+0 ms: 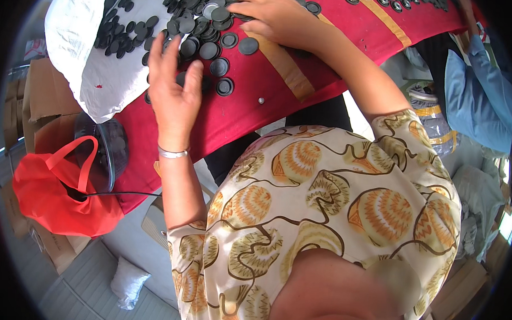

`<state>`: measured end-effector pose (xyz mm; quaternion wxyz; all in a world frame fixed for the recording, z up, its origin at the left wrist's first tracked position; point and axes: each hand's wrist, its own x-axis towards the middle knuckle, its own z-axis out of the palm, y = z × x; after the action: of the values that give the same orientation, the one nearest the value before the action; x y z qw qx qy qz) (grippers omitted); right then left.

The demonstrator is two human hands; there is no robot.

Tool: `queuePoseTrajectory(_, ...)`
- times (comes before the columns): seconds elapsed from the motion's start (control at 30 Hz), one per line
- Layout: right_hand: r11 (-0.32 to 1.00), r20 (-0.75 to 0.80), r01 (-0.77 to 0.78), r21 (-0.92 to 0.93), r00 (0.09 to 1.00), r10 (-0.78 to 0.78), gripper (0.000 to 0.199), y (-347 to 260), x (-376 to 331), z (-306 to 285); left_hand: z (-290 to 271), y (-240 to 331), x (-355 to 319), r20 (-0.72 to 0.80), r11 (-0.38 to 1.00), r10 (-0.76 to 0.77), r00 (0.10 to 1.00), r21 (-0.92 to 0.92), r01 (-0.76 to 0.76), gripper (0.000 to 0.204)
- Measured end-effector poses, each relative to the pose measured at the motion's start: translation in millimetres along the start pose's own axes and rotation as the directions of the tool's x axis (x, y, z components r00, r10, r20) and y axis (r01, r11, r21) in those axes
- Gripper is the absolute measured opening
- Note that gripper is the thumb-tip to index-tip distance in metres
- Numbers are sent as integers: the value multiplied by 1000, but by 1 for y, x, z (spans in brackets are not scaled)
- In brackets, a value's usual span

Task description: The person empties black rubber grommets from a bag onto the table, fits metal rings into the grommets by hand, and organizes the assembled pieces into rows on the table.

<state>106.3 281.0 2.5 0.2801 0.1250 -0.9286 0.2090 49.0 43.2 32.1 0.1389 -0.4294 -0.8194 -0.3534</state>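
Note:
A heap of black round caps (187, 25) lies across a white plastic sack (109, 76) and a red tablecloth (229, 122). Some caps show a raised rim and a recessed middle, such as the cap (224, 86) near my left hand. My left hand (176, 98), with a silver bangle at its wrist, is open over the near edge of the heap, fingers apart. It partly covers a few caps. At the heap's right side my right hand (272, 18) reaches in with its fingers stretched out and spread; I see nothing held in it. Its fingertips touch or hover over caps.
Yellow tape strips (284, 68) cross the tablecloth, and a small shiny bead (261, 101) lies near its front edge. More caps with metallic centres (397, 5) sit at the far right. A red bag (69, 187) stands at left by cardboard boxes (49, 96). Another person's blue-clothed leg (478, 94) is at right.

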Motion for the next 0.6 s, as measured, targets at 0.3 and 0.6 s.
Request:
queuePoseTrajectory(0.3,992,136,42,-119,990,-26,42,3,10,52,-62,56,63,29,305,81,996,-952,3,46)
queuePoseTrajectory(0.6,981,87,-134,-138,985,147,39,29,6,13,-60,15,92,-149,294,166,975,-936,-194,43)
